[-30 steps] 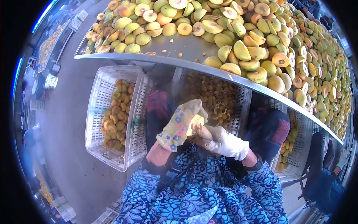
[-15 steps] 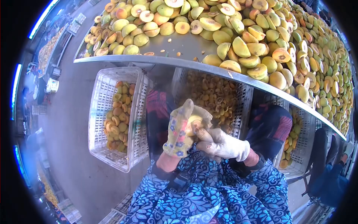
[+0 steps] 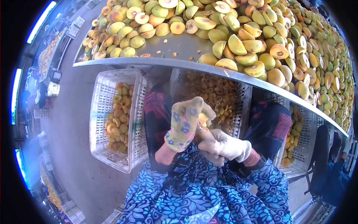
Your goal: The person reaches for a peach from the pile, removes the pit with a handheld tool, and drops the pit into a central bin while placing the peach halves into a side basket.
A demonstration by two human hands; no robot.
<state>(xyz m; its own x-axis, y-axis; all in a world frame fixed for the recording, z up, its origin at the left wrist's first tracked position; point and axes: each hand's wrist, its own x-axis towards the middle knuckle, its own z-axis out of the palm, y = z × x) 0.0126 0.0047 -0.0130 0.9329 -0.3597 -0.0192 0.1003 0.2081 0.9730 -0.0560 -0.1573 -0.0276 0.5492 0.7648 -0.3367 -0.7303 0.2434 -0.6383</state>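
Observation:
My left hand [image 3: 186, 123], in a flowered yellowish glove, is closed around a yellow fruit half [image 3: 202, 120] at the centre of the view. My right hand [image 3: 220, 146], in a whitish glove, is wrapped round a tan handle-like object [image 3: 203, 135] whose end meets the fruit. The tool's tip is hidden. Both hands are above my lap, in front of a white crate [image 3: 242, 108] of small fruit pieces. Beyond them, many fruit halves [image 3: 246, 46] are heaped on a metal table [image 3: 175, 44].
The table's metal edge [image 3: 179, 64] curves across in front of me. A white crate of fruit halves [image 3: 112, 156] stands at the left, another crate [image 3: 298, 156] at the right. A person in dark clothes [image 3: 328, 179] is at the far right.
My left hand has turned, its back now facing the camera more and its fingers covering more of the fruit. My right hand has shifted slightly; the view has moved a little.

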